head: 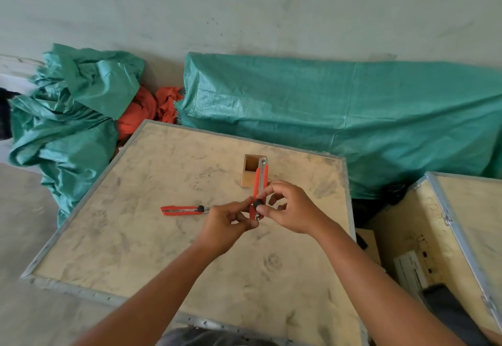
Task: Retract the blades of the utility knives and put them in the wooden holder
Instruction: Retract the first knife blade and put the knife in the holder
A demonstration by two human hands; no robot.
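A green tarp (pixel 339 117) is lying behind the plywood crate top (pixel 135 237), where the small wooden holder (pixel 251 171) is standing open and upright. Both hands are holding one red utility knife (pixel 261 182) just in front of the holder — the left hand (pixel 228 226) pinching its lower end, the right hand (pixel 290 209) pressing the black slider (pixel 258 203). A blade seems to be showing at its tip. A second knife (pixel 182 210) is lying flat to the left.
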